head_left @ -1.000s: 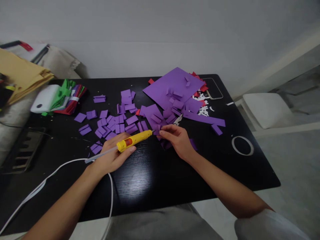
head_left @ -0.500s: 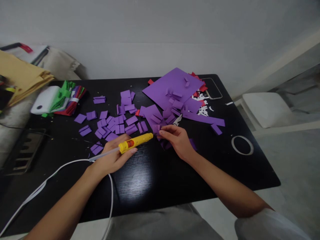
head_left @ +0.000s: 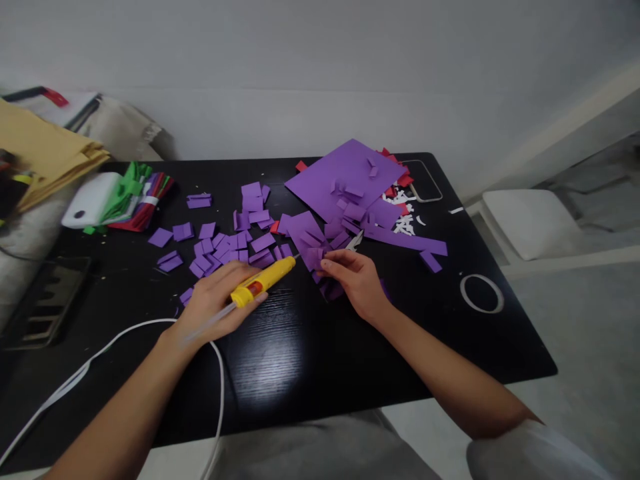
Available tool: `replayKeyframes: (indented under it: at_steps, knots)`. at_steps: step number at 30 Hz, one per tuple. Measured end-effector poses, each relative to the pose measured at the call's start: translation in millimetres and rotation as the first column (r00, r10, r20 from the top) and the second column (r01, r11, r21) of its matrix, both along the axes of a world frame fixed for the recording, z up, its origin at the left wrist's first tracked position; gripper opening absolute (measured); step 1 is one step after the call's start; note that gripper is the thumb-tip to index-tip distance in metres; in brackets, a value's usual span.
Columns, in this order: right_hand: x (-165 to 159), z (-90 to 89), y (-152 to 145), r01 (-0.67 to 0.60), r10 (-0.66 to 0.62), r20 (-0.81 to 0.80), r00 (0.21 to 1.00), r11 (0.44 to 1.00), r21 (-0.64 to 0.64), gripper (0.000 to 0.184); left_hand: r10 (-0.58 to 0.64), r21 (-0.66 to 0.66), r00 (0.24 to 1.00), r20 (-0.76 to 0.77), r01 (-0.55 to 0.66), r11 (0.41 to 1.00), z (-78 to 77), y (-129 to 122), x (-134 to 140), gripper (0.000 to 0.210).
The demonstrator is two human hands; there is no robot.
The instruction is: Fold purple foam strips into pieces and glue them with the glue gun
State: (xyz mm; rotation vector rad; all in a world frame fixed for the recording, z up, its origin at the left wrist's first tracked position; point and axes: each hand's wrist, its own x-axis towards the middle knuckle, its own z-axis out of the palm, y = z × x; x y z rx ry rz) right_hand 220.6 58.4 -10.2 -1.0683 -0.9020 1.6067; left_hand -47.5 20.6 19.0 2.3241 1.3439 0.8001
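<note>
A yellow hot glue gun (head_left: pixel 267 279) is in my left hand (head_left: pixel 220 300), its nozzle pointing up and to the right. A clear glue stick (head_left: pixel 210 325) sticks out of its back end. My right hand (head_left: pixel 353 273) pinches a small folded purple paper piece (head_left: pixel 314 257) between thumb and fingers. The nozzle tip is just left of that piece; whether they touch I cannot tell. Several purple folded pieces (head_left: pixel 220 250) lie scattered beyond my left hand. Behind my right hand is a large purple sheet (head_left: pixel 345 167) with small pieces on it.
A white cord (head_left: pixel 135 327) runs over the black table (head_left: pixel 350 367). Scissors (head_left: pixel 355 241) lie partly under paper near my right hand. Red and white scraps (head_left: pixel 404 220), a purple strip (head_left: pixel 405 239) and a phone-shaped outline (head_left: pixel 425 180) are on the right. Bundled coloured strips (head_left: pixel 137 200) stand left.
My left hand has drawn the glue gun slightly left and tilted it more upward, so its nozzle tip now shows. My right hand keeps the purple piece in nearly the same place.
</note>
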Motion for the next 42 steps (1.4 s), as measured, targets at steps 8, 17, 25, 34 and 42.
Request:
replayKeyframes:
  at_steps: [8,17,25,34,42]
  knots:
    - [-1.7,-2.5,-2.2,-0.045,0.045,-0.013,0.999,0.999,0.006,0.027,0.333,0.071,0.9,-0.283,-0.327,0.942,-7.0,14.7,-19.6,0.037]
    - [-4.1,1.2,-3.3,-0.057,0.057,0.036,0.998,0.998,0.002,0.034,0.352,0.058,0.883,-0.31,-0.352,0.934,-18.8,19.5,-25.6,0.035]
    - [-5.2,-0.8,-4.1,-0.061,0.061,0.005,0.998,0.998,0.016,0.026,0.33,0.067,0.899,-0.288,-0.325,0.943,-16.9,18.8,-21.4,0.037]
    - [-7.2,4.7,-9.2,-0.082,0.079,0.093,0.993,0.996,0.024,0.03,0.302,0.051,0.909,-0.288,-0.3,0.953,-15.4,15.7,-13.5,0.044]
    - [-18.1,2.5,-25.8,-0.125,0.099,0.178,0.979,0.983,0.138,0.033,0.153,-0.111,0.973,0.175,-0.135,0.985,-3.6,-8.1,32.8,0.03]
